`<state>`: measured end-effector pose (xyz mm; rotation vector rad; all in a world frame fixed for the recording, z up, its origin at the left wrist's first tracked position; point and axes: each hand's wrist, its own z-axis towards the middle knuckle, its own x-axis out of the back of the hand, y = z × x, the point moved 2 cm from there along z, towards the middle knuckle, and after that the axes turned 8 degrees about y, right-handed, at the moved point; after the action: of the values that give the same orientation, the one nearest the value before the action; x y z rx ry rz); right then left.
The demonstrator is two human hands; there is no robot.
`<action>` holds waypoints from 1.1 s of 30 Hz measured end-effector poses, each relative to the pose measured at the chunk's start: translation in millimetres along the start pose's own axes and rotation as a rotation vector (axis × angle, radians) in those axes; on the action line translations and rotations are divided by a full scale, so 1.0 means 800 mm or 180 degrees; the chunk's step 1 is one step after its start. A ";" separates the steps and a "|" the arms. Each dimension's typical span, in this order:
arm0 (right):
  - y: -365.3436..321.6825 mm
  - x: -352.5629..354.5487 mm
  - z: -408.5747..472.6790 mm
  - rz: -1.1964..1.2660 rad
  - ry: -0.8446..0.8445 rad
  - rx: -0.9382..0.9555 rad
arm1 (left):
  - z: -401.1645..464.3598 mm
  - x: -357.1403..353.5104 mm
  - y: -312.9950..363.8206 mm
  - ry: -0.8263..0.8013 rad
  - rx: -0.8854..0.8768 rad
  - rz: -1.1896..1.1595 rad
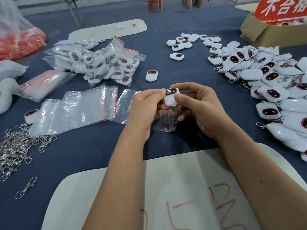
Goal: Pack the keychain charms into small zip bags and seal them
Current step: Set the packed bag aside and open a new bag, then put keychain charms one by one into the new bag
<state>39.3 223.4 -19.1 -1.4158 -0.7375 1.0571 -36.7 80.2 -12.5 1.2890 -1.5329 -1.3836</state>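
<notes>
Nearest, beyond pale mat (166,188): fingers outward. Right hand (199,107) pinches charm (171,97) at its sides, face up, clasp end down, apparently so metal leads into bag (166,122). Left hand (146,105) closed on bag's top edge just below charm, seemingly to keep mouth open. Not yet inside; seal undone. Empty bags (74,110) lie left within reach; packed bags (99,63) farther left; loose charms (274,80) right; clasps (15,146) near left.
</notes>
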 end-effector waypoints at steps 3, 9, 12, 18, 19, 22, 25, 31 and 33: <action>0.001 0.000 0.000 -0.0163 -0.0022 0.0172 | 0.001 0.002 0.000 -0.0010 -0.0181 0.0119; 0.003 -0.001 0.001 -0.0299 0.0006 0.0297 | 0.001 -0.002 0.002 0.0173 -0.0856 0.0516; 0.004 0.000 0.002 -0.0275 0.0050 0.0300 | -0.001 -0.004 0.001 0.0105 -0.0953 0.0485; 0.003 -0.001 0.002 -0.0320 -0.0014 0.0330 | 0.000 -0.003 0.002 0.0088 -0.0958 0.0406; 0.003 -0.002 0.002 -0.0329 -0.0020 0.0337 | 0.001 -0.001 0.002 0.0113 -0.0961 0.0408; 0.002 -0.003 0.001 -0.0252 0.0142 0.0308 | -0.001 -0.002 0.000 0.0054 -0.1024 0.0339; 0.002 -0.002 0.002 -0.0286 0.0416 0.0331 | -0.004 -0.006 -0.002 -0.0105 -0.1053 0.0319; 0.003 0.001 0.004 -0.0558 0.0489 0.0399 | -0.003 -0.004 -0.003 -0.0183 -0.1010 0.0413; 0.003 0.001 0.004 -0.0483 0.0435 0.0383 | -0.003 -0.003 -0.003 -0.0194 -0.1002 0.0372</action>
<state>36.4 225.3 -21.4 -1.2942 -0.6599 0.8642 -33.3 82.0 -14.0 0.9589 -1.3411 -1.5277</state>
